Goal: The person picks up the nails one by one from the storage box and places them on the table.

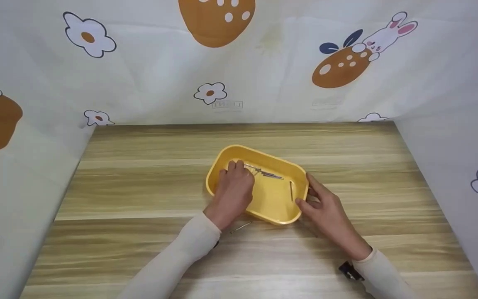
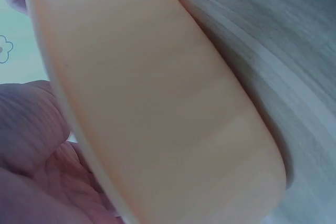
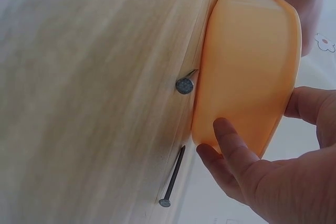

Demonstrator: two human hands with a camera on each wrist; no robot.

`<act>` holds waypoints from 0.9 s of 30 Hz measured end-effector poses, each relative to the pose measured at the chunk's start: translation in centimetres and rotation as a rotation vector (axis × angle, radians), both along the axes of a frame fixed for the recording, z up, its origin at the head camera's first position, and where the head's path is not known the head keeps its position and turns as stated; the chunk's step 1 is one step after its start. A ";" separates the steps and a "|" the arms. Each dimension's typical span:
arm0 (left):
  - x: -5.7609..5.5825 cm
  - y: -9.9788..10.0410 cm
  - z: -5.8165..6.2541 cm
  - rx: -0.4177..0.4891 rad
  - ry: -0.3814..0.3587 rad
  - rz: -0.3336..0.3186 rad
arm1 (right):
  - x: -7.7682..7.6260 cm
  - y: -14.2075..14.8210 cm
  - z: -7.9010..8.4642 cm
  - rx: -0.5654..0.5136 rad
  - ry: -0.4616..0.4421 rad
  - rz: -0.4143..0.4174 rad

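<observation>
A yellow plastic basin point(image 1: 270, 203) sits at an angle on the table, several metal nails point(image 1: 272, 175) lying inside. My left hand point(image 1: 234, 187) reaches over the near rim into the basin's left part, fingers curled down beside the nails. Its fingertips are hidden, so whether it pinches a nail cannot be seen. In the left wrist view the basin's outer wall point(image 2: 157, 103) fills most of the picture. At the right end my right hand point(image 1: 326, 209) grips the basin, thumb at the rim and fingers against the outer wall, as the right wrist view also shows point(image 3: 283, 182).
A loose nail point(image 1: 241, 227) lies on the wooden table point(image 1: 139, 182) in front of the basin. The right wrist view shows two nails on the table, one point(image 3: 185, 85) close to the basin wall, another point(image 3: 172, 177) nearer the hand. Patterned cloth point(image 1: 147, 74) rises behind and at both sides.
</observation>
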State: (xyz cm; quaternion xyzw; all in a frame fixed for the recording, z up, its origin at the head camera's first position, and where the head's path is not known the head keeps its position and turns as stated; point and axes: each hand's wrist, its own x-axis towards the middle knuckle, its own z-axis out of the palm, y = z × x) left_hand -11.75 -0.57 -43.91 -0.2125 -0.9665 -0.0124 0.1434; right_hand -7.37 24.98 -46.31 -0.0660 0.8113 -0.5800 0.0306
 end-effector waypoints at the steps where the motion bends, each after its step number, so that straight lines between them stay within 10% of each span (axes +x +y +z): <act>1: 0.1 0.0 0.1 -0.002 -0.007 0.002 | 0.0 0.0 0.0 0.001 0.001 0.000; 27: 2.6 -1.5 1.0 0.032 0.091 -0.034 | 0.0 -0.1 0.0 0.001 0.006 -0.011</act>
